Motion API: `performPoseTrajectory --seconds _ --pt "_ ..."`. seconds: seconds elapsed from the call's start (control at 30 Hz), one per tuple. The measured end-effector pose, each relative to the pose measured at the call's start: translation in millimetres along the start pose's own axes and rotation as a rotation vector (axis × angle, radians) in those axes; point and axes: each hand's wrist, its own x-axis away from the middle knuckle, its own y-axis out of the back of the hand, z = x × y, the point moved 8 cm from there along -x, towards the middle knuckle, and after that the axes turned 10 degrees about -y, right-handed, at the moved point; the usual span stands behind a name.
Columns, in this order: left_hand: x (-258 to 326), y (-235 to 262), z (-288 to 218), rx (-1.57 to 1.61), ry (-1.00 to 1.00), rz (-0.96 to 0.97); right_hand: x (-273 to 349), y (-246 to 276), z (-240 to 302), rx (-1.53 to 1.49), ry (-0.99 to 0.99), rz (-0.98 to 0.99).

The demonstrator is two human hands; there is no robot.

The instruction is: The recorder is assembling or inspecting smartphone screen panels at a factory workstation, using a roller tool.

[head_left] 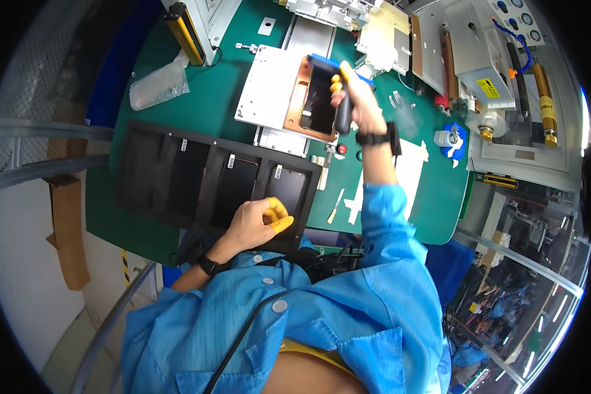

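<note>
"While the right hand (361, 98) clasps the blue-headed tool (345, 109) over the copper-coloured frame (293, 98), where's its handle (343, 121) pointing?"

"Toward the wearer (210, 328), long axis near-to-far. Left hand (251, 223) half-curled, seemingly empty, above the tray (212, 174)."

Head fisheye faces down, bench (440, 203) near (dim rim unclear).

A green-topped workbench (438, 213) carries a black compartment tray (249, 151) along its near edge. Toward the far left lies a clear bubble-wrap packet (159, 88); right of the tray, a small pale-handled knife (332, 215) and, beyond it, a white sheet (411, 172). Near the right edge, what seems to be a clear bottle (445, 138) stands on a blue cloth (461, 140).
</note>
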Motion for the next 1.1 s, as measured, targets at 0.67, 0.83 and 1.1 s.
performPoseTrajectory --seconds 0.67,0.83,1.1 --pt "19 -34 34 -0.085 0.108 0.186 53 235 -136 -0.079 0.215 -0.558" --pt "24 -47 47 -0.204 0.127 0.245 55 233 -136 -0.043 0.111 -0.506" --pt "20 -51 45 -0.326 0.201 0.328 72 296 -189 -0.130 0.354 -0.702"
